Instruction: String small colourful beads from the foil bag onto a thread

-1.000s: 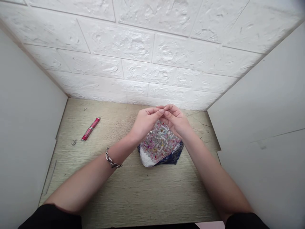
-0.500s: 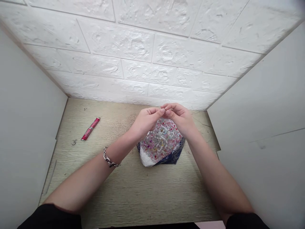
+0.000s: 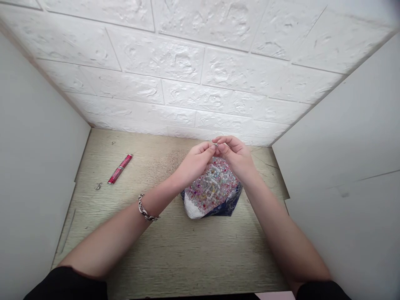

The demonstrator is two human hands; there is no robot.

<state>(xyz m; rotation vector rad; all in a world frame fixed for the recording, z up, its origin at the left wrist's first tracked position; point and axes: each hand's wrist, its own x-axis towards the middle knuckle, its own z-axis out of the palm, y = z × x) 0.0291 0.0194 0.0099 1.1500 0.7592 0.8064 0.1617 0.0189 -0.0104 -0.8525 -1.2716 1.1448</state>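
My left hand [image 3: 197, 161] and my right hand [image 3: 233, 155] meet fingertip to fingertip above the back edge of an opened bag. Each hand is closed in a pinch. A tiny shiny piece shows between the fingertips, too small to name. Below them lies the bag [image 3: 222, 208], dark blue outside and silvery white inside, full of small beads [image 3: 212, 185] in pink, red, white and clear. Some white beads lie in rows, as if strung. The fingers hide the bag's back rim.
A red tube-shaped object [image 3: 120, 168] with a silver band lies at the left on the wooden tabletop [image 3: 193, 254]. Small metal pieces [image 3: 98, 186] are beside it. A white brick-patterned wall [image 3: 175, 100] stands behind, with pale panels [image 3: 340, 137] at both sides.
Both hands stay together over the bag with only slight finger movement. The small shiny piece between the fingertips now shows more. The view has shifted a little.
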